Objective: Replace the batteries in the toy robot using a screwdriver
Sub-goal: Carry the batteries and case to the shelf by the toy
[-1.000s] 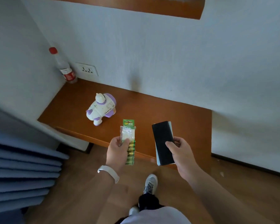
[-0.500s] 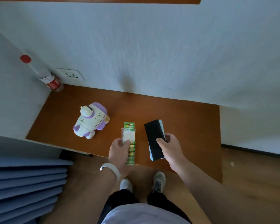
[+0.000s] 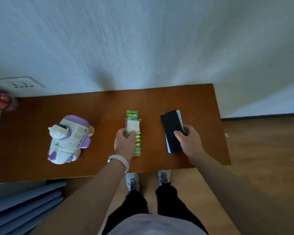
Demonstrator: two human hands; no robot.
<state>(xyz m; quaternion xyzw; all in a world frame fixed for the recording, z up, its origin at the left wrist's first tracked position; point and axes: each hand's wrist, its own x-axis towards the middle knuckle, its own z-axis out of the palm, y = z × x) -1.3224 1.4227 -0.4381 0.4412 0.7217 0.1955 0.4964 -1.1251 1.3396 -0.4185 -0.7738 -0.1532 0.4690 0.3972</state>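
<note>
- The toy robot (image 3: 69,139), white with purple patches, lies on the brown table (image 3: 159,102) at centre left of the frame. A grid of speaker holes faces up. It is well apart from both hands.
- The left hand (image 3: 125,144) holds a battery pack (image 3: 133,122) at the centre of the frame, over the table. The thumb presses across the clear blister and the other fingers curl behind, pinching the pack.
- The pack's green header card carries a pale logo that is too blurred to read. Green and gold cells show beside and below the thumb.
- A white wristband (image 3: 120,161) sits on the left wrist.
- The right hand (image 3: 189,141), at centre right, grips a flat black case (image 3: 171,128). The thumb lies on its dark face and the fingers wrap round its right edge. A pale blue layer shows along the case's right side and bottom.
- Whether the pack or the case touches the table cannot be told.
- A bottle (image 3: 1,102) with a red label stands at the far left edge; its white print is illegible.
- A white wall socket (image 3: 22,83) sits just above the bottle.
</note>
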